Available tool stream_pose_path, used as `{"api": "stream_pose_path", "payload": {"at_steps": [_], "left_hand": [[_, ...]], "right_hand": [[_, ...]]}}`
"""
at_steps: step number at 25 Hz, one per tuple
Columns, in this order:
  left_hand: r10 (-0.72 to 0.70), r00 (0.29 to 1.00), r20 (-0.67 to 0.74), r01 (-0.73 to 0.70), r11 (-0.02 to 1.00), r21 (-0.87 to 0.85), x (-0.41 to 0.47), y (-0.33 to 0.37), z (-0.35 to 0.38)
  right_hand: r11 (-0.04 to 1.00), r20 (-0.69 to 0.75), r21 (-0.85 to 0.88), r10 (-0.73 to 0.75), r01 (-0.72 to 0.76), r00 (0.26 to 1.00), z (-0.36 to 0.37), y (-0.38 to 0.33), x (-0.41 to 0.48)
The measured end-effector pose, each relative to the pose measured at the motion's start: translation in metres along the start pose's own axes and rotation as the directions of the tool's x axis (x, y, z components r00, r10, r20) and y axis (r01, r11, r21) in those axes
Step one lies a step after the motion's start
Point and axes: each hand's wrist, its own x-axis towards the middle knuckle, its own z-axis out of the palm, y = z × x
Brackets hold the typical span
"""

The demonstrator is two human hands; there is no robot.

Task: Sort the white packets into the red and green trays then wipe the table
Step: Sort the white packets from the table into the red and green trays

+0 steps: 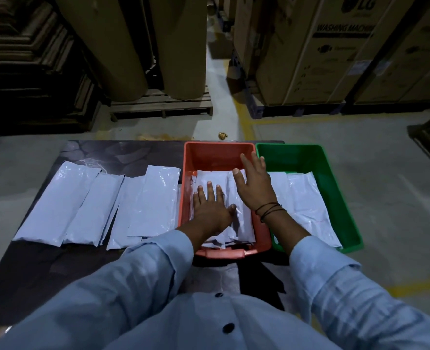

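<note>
Head-worn camera, looking forward-down, close over table (133, 152).

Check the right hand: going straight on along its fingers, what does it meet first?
Probably the far wall of the red tray, near its right corner; how high the right hand sits is unclear.

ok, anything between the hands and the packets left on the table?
Only a tray wall. The left hand and right hand rest flat inside the red tray, and the unsorted packets lie on the table just left of its left wall. Nothing else visible blocks the way.
</note>
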Motion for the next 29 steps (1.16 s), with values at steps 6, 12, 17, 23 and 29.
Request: {"api": "stream_pose_path", "payload": {"at_steps": [6,12,17,23,29], "left_hand": [[0.062,0.94,-0.335,-0.09,0.994,-0.068,-0.02,-0.017,-0.049],[-0.015,0.852,-0.523,-0.102,0.975,-0.195,-0.038,-0.094,-0.098],[-0.138,0.837,-0.529,0.016,0.973,-0.228,-0.05,-0.184,-0.105],[-0.235,0.85,-0.472,0.141,0.964,-0.227,-0.067,-0.273,-0.089],[-0.241,0.891,-0.384,0.171,0.963,-0.207,-0.073,-0.318,-0.068]], "right_hand": [[1.0,-0.049,-0.014,0.026,-0.026,0.998,0.006,-0.025,0.009],[0.997,-0.065,0.038,-0.062,0.064,0.996,0.035,-0.089,0.015],[0.989,0.001,0.001,-0.148,0.148,0.989,0.084,-0.144,0.015],[0.988,0.111,-0.073,-0.126,0.135,0.986,0.144,-0.196,0.0],[0.972,0.246,-0.215,-0.035,0.09,0.969,0.187,-0.205,-0.014]]}}
